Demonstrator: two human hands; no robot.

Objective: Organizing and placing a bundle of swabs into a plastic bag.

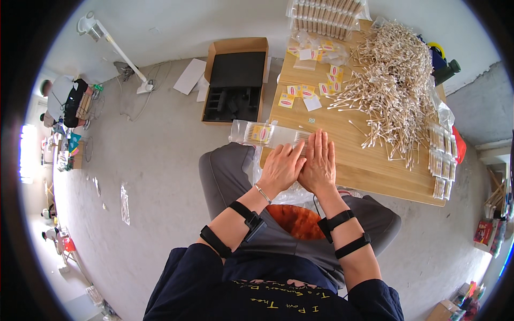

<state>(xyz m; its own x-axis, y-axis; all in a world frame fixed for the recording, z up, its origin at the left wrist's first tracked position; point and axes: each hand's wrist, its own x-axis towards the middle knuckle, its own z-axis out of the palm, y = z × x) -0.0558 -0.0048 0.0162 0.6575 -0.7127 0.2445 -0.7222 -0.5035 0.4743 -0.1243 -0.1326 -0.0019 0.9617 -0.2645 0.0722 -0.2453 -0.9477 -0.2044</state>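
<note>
My left hand lies palm down at the table's near left edge, fingers stretched forward. Right beside it, my right hand rests flat with its fingers straight and close together. Both are open over a small row of cotton swabs, which they partly cover; what lies under the palms is hidden. To the left of my fingers, a clear packet of cotton swabs with a yellow card inside sticks out past the table edge. Clear plastic film hangs below my hands.
A large heap of loose cotton swabs covers the table's right side. Yellow cards lie scattered left of it. Filled packets are stacked at the right edge, and more packs at the back. An open cardboard box stands on the floor.
</note>
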